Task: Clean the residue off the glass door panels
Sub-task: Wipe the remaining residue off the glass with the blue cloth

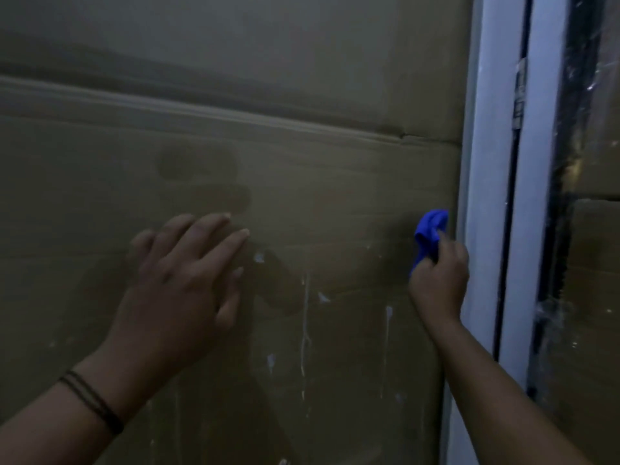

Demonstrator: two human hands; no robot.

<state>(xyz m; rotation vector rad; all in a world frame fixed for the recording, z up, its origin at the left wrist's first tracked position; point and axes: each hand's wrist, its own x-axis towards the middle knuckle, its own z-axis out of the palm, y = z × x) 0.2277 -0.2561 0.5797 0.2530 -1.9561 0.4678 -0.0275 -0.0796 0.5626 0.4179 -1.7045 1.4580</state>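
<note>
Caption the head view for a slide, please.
Right hand wipes the glass panel with a blue cloth; left hand braces flat.

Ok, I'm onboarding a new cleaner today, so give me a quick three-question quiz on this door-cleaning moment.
1. True or false: the left hand holds the blue cloth.
2. Where does the right hand work? A) by the white door frame B) panel middle C) on the floor
3. Fill in: white ____ streaks run down the glass panel between the hands.

Key: 1 false, it lies flat on the glass; 2 A; 3 residue.
</note>
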